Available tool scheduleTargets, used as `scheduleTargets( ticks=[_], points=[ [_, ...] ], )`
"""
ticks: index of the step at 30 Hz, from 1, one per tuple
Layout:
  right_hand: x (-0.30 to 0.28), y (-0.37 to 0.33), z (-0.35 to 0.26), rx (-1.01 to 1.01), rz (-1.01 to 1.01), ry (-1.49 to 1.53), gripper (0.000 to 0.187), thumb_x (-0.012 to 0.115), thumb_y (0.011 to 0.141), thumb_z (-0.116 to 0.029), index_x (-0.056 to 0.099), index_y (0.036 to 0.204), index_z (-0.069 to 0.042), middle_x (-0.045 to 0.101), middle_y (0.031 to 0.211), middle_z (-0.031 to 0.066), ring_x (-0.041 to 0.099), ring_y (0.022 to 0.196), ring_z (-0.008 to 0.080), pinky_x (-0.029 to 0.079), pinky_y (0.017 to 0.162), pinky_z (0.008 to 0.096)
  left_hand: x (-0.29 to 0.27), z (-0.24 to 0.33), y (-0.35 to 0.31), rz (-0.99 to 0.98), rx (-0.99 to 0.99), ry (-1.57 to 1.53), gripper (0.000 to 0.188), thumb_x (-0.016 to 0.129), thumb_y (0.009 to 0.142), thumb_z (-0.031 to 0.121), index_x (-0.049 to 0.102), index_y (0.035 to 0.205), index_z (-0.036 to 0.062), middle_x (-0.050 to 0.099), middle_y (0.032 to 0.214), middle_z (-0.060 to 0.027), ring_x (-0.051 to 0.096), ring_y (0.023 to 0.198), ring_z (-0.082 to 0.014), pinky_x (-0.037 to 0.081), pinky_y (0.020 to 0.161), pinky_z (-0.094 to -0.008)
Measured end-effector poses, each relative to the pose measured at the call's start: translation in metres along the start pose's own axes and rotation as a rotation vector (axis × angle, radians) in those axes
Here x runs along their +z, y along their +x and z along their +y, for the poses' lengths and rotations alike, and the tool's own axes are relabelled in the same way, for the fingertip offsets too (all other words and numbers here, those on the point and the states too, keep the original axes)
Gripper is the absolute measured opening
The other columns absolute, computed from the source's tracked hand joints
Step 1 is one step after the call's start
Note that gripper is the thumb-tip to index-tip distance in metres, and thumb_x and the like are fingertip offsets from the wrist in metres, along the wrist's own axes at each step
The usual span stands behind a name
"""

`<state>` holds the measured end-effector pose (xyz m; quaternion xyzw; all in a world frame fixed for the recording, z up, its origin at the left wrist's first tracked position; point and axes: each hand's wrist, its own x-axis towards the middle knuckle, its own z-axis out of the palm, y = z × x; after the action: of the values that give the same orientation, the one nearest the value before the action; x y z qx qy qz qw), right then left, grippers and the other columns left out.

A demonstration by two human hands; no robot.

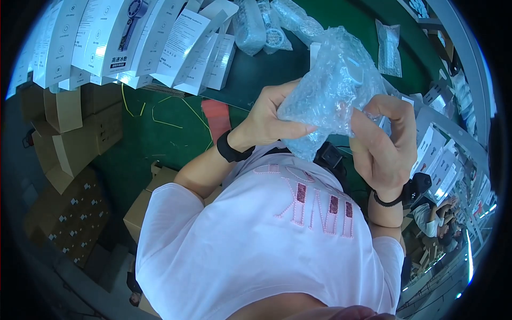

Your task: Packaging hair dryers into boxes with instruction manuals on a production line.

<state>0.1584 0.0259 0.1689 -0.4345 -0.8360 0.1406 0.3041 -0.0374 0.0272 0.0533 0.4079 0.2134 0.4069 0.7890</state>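
Note:
A clear bubble-wrap bag (333, 88) is held up in front of my chest, over the near edge of the green table. Inside it a pale, rounded item shows through the plastic; its full shape is hidden by the bubbles. My left hand (280, 114) is closed around the left side of the bag, thumb in front and fingers behind. At the lower right corner, my right hand (388, 140) pinches the bag's edge between bent thumb and forefinger.
White printed boxes (106, 40) stand in a row at the left of the table (250, 77). Several bubble-wrapped items (249, 26) lie at the back, with another wrapped item (389, 49) at right. More white boxes (440, 160) stand far right. Cardboard cartons (80, 133) are at left.

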Motion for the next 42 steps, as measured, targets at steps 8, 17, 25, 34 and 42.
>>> scheduleTargets(
  ticks=[8,17,25,34,42],
  points=[
    [0.013,-0.133,0.08,0.715,0.055,0.896,0.098,0.088,0.057,-0.036,0.033,0.133,-0.007,0.052,0.111,0.0162,0.056,0.099,0.0299,0.046,0.089,0.0434,0.054,-0.06,0.01,-0.313,-0.314,-0.264,0.044,0.073,0.077,0.027,0.062,0.11,-0.0013,0.064,0.104,-0.0026,0.056,0.099,-0.0128,0.042,0.091,-0.0273],
    [-0.04,-0.098,0.173,0.888,0.558,0.962,0.034,0.066,0.087,-0.023,0.054,0.112,-0.004,0.063,0.103,0.0162,0.063,0.099,0.0303,0.043,0.099,0.0525,-0.008,-0.096,0.075,0.687,-0.15,1.407,0.065,0.06,0.081,0.055,0.065,0.097,-0.0075,0.065,0.101,-0.0268,0.064,0.092,-0.0372,0.05,0.081,-0.0421],
    [0.039,-0.006,0.193,0.62,0.698,1.465,0.027,0.062,0.092,-0.025,0.058,0.11,-0.006,0.062,0.112,0.0117,0.059,0.106,0.0252,0.044,0.096,0.0427,0.037,-0.063,0.077,0.456,-0.253,1.289,0.033,0.05,0.084,0.019,0.063,0.07,-0.0089,0.059,0.074,-0.0307,0.061,0.074,-0.0458,0.05,0.073,-0.0491],
    [-0.03,-0.013,0.139,0.796,0.123,1.271,0.028,0.068,0.087,-0.02,0.063,0.11,-0.004,0.066,0.101,0.0058,0.065,0.092,0.0167,0.053,0.08,0.0319,0.064,-0.028,0.035,0.411,-0.271,0.712,0.034,0.051,0.082,0.024,0.06,0.072,-0.0074,0.06,0.065,-0.022,0.058,0.063,-0.0417,0.046,0.059,-0.0425],
    [-0.056,-0.038,0.052,0.523,-0.547,0.334,0.036,0.053,0.095,-0.027,0.057,0.113,0.005,0.059,0.113,0.0164,0.054,0.107,0.0266,0.039,0.096,0.0347,0.078,-0.058,0.033,0.298,0.244,0.685,0.035,0.039,0.091,0.027,0.05,0.08,-0.0043,0.054,0.075,-0.0246,0.052,0.066,-0.0381,0.04,0.061,-0.0433]
  ],
)
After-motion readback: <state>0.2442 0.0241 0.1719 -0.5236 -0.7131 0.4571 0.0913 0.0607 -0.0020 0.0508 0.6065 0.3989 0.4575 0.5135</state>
